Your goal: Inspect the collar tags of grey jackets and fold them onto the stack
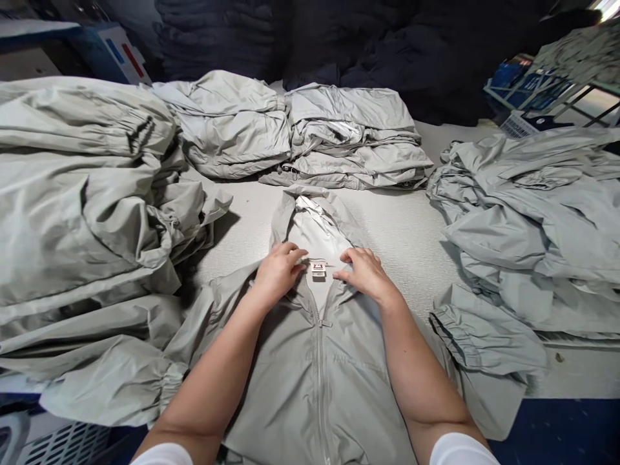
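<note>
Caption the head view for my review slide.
Left hand and right hand at the open neck of a grey hooded jacket, similar garments piled around.

- We list one table (402, 223): pale, finely textured top.
- At its middle we record one grey hooded jacket (358, 387), front up, zip part-open at the neck.
- Left: one large garment heap (97, 219), grey.
- Far side: two folded piles (232, 129), adjoining.
- Right: we enter another loose heap (533, 219), grey.

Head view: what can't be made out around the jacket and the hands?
Neck label wording: head view, too small.
Jacket, lower end: head view, cut off by the bottom edge.
Jacket cloth directly under left hand and right hand: head view, covered by the hands.
</note>
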Available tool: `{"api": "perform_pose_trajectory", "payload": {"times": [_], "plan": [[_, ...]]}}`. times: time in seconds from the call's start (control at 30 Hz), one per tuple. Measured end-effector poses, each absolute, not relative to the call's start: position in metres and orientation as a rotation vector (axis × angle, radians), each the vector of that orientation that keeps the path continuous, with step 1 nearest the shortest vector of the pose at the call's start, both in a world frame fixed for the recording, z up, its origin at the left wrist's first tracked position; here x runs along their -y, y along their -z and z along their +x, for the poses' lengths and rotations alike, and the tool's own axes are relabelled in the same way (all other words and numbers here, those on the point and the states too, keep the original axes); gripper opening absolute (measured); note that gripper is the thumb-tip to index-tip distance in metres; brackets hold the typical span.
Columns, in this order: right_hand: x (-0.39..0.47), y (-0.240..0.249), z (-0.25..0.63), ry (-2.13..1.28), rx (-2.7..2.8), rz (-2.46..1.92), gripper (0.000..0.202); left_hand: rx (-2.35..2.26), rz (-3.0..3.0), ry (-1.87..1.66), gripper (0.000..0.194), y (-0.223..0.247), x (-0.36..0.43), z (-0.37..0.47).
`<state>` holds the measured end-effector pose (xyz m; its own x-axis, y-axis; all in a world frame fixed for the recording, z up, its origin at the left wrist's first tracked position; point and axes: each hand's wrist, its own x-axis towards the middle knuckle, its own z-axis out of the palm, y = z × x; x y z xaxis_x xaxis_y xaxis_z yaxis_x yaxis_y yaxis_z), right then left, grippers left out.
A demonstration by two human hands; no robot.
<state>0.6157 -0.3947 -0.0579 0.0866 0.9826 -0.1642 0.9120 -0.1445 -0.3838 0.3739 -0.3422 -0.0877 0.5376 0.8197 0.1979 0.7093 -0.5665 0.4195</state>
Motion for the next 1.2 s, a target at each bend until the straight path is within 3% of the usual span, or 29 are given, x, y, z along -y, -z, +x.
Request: {"api": "perform_pose_trajectory", "payload": {"times": [0.13,0.27,0.43,0.63,0.73,0.9,1.0,1.1,1.2], "plan": [[0.397,0.049,0.623,-0.589,1.918,-2.274,0.034,-1.443,2.43,-0.531,0.026,0.088,0.332,0.355],[0.396,0.05,0.635,-0.701,1.929,-2.161,0.022,-1.378,2.323,-0.494,0.012,0.091,0.325,0.346],[0.394,0.052,0.641,-0.857,1.785,-1.742,0.022,-1.204,2.106,-0.822,0.003,0.083,0.324,0.346],[0.385,0.068,0.623,-0.609,1.722,-1.518,0.02,-1.011,1.709,-1.073,0.014,0.091,0.332,0.372],[0.38,0.084,0.609,-0.572,1.704,-1.574,0.021,-1.06,1.771,-1.065,0.008,0.107,0.333,0.386],[0.377,0.099,0.596,-0.518,1.697,-1.731,0.022,-1.094,2.126,-0.854,0.025,0.115,0.334,0.389],[0.377,0.1,0.596,-0.548,1.62,-1.769,0.025,-0.988,2.256,-0.769,0.023,0.111,0.339,0.386],[0.377,0.095,0.6,-0.624,1.636,-1.753,0.008,-0.902,2.346,-0.706,0.035,0.112,0.342,0.385],[0.382,0.082,0.605,-0.689,1.749,-1.713,0.009,-0.89,2.406,-0.631,0.043,0.117,0.341,0.386]]}}
